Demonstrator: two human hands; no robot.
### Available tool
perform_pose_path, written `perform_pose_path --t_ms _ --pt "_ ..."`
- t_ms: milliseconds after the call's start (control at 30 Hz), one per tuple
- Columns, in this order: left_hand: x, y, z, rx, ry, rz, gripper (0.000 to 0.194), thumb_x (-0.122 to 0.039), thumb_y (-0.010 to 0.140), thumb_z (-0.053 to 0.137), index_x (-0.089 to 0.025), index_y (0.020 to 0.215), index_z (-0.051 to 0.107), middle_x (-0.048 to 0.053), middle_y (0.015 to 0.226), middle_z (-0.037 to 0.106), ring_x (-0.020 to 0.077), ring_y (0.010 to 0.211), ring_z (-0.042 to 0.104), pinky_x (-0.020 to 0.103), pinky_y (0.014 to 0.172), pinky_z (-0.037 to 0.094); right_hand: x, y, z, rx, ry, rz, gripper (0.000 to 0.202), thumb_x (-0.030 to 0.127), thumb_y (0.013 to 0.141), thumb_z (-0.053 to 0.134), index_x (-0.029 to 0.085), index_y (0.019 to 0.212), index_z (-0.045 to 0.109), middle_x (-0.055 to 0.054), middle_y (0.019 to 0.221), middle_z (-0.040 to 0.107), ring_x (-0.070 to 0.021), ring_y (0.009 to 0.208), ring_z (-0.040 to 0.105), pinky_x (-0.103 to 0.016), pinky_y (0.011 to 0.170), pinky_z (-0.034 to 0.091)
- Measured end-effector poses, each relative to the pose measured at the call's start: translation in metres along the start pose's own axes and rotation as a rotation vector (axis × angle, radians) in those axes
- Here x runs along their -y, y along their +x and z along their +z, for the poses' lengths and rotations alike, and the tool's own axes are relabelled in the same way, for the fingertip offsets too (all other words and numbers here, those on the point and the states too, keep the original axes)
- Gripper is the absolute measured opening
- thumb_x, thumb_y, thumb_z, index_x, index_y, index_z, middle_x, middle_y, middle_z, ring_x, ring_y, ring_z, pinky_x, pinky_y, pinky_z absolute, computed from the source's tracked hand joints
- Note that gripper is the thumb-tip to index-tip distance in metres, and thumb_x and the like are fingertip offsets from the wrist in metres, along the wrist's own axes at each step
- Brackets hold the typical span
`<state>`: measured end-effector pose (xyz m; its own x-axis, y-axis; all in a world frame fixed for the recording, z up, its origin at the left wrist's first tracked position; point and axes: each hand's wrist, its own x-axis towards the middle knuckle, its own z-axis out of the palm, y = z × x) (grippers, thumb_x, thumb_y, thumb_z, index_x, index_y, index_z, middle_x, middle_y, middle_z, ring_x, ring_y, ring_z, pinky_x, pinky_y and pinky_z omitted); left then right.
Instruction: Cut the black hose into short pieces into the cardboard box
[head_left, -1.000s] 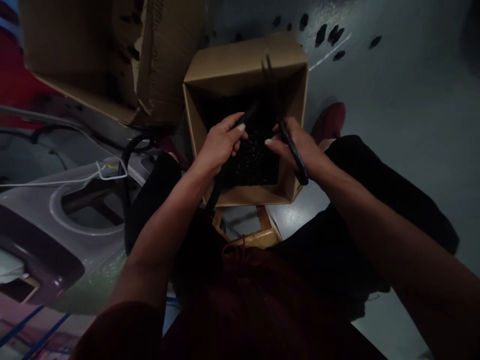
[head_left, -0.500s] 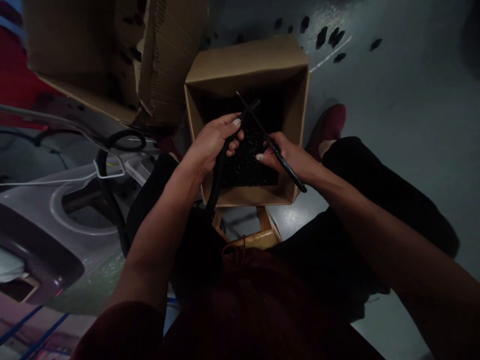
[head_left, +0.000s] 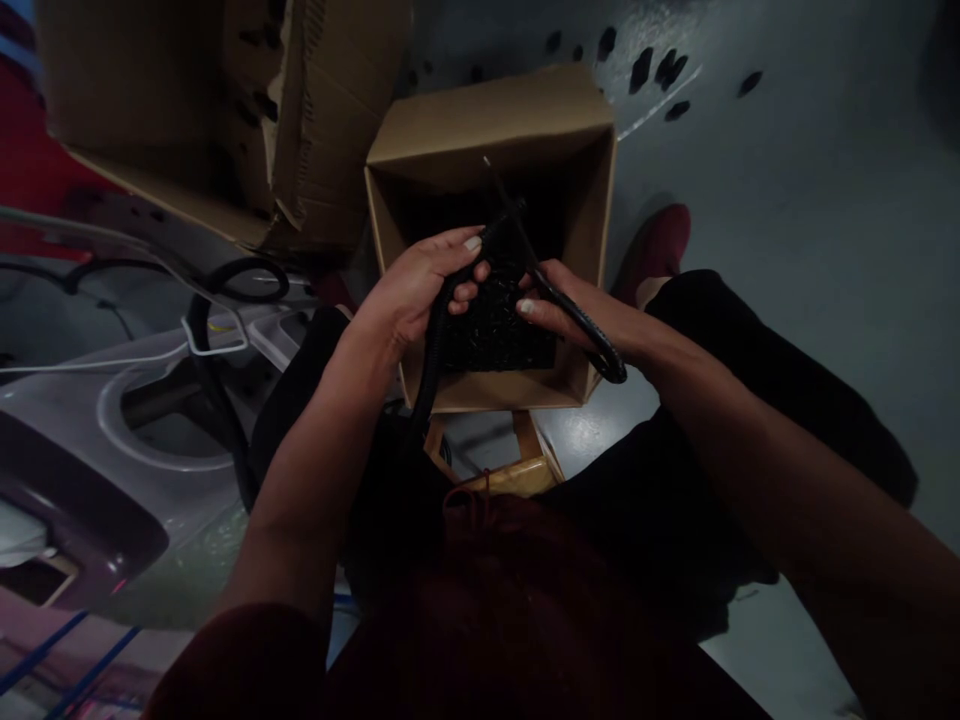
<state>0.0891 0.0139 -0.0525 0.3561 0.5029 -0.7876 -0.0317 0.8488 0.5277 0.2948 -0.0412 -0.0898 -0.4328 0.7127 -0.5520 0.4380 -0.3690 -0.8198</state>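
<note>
A black ribbed tube (head_left: pixel 432 370) runs up from my lap, and my left hand (head_left: pixel 431 275) is closed around it near its upper end. My right hand (head_left: pixel 574 300) grips a pair of black-handled scissors (head_left: pixel 606 355), the narrow blades pointing up and away from me. These blades cross the tube end just beyond my left fingers; whether they touch it is too dark to tell. Both hands are over an open cardboard box (head_left: pixel 491 115) that holds a heap of short black pieces (head_left: pixel 502 335).
A larger torn cardboard box (head_left: pixel 345 110) stands at the upper left. Dark pieces (head_left: pixel 641 72) lie scattered on the floor. Left of me is a grey plastic housing (head_left: pixel 67 405), with a loop of black tube (head_left: pixel 210 370) held in a white wire hook (head_left: pixel 221 348).
The scissors have turned in my right hand, so their handle loop shows more and the tip sits a little farther away. My left hand stays on the tube almost unmoved.
</note>
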Motion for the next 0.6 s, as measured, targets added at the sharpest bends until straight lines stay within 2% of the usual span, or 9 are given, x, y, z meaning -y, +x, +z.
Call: perform_pose_path --t_ms 133,333,467,600 --pt "0.001 0.001 0.001 -0.01 0.009 0.0 0.027 -0.023 0.089 0.063 -0.012 0.114 0.063 -0.005 0.062 0.053 0.0002 0.041 0.041 0.011 0.037 0.029 0.003 0.001 0.002 -0.047 -0.06 0.032 0.061 0.072 0.083 0.05 0.021 0.117 0.054 -0.01 0.107 0.062 -0.028 0.098 0.06 -0.041 0.083 0.048" --pt "0.001 0.001 0.002 -0.044 0.007 -0.019 0.02 -0.024 0.089 0.064 -0.013 0.105 0.064 -0.005 0.063 0.053 0.0 0.041 0.042 0.011 0.036 0.029 0.012 -0.001 0.003 -0.111 -0.2 0.135 0.047 0.062 0.089 0.045 0.019 0.105 0.057 -0.008 0.089 0.064 -0.0251 0.082 0.06 -0.037 0.073 0.045" --pt "0.002 0.002 0.003 -0.045 -0.011 -0.028 0.008 -0.02 0.09 0.06 -0.012 0.091 0.061 -0.004 0.064 0.054 0.0001 0.041 0.042 0.011 0.036 0.029 0.013 -0.001 0.005 -0.122 -0.221 0.13 0.043 0.059 0.09 0.045 0.02 0.099 0.058 -0.007 0.086 0.064 -0.0226 0.076 0.059 -0.033 0.068 0.042" --pt "0.005 0.004 0.002 -0.061 -0.024 -0.041 0.007 -0.017 0.089 0.059 -0.013 0.084 0.057 -0.004 0.062 0.053 0.0001 0.041 0.042 0.011 0.036 0.027 0.01 0.0 0.008 -0.133 -0.252 0.134 0.039 0.056 0.09 0.045 0.02 0.095 0.059 -0.006 0.083 0.065 -0.0217 0.074 0.058 -0.032 0.066 0.04"
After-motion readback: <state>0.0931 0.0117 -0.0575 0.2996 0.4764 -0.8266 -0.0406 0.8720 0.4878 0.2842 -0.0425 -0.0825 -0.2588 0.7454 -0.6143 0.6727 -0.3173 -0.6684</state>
